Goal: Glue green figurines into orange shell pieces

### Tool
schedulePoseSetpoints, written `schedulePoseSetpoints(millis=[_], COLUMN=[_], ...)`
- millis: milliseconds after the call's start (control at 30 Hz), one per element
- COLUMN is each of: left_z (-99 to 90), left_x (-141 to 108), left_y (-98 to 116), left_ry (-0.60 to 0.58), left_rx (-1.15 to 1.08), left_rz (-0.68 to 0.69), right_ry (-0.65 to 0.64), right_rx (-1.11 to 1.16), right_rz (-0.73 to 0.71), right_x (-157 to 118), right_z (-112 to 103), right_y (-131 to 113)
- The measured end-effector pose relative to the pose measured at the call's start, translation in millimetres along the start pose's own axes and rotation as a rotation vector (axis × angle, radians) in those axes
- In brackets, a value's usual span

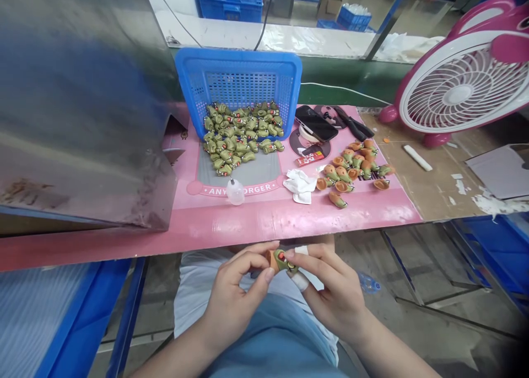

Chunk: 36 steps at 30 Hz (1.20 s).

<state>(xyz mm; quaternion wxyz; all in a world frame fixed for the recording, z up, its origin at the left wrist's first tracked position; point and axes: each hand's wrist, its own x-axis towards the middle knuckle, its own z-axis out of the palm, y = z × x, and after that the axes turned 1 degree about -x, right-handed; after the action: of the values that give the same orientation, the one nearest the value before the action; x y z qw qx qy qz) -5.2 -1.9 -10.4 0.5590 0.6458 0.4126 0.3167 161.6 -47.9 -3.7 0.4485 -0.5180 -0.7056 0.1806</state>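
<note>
A small green and orange rubbery figure piece with a red spot is held above my lap, just in front of the table edge. My left hand pinches its orange end between thumb and fingers. On the green end, my right hand grips with thumb and index finger; white tape wraps some of its fingertips. Similar green and orange pieces lie in a loose group at the right of the pink mat. Plain green pieces spill out of a tipped blue basket.
The pink mat carries a small clear bottle, a crumpled white cloth, a red packet, a phone and a black-handled tool. A pink fan stands right; a metal box blocks the left.
</note>
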Motion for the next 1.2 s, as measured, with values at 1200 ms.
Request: schedulePoseSetpoints(millis=[1200], left_z=[-30.7], left_x=[-25], left_y=[-1], left_ry=[0.306], left_rx=[-0.921], left_rz=[-0.595], right_ry=[0.051], right_rx=[0.271], right_rz=[0.309], right_x=[82], right_z=[100], right_y=[61])
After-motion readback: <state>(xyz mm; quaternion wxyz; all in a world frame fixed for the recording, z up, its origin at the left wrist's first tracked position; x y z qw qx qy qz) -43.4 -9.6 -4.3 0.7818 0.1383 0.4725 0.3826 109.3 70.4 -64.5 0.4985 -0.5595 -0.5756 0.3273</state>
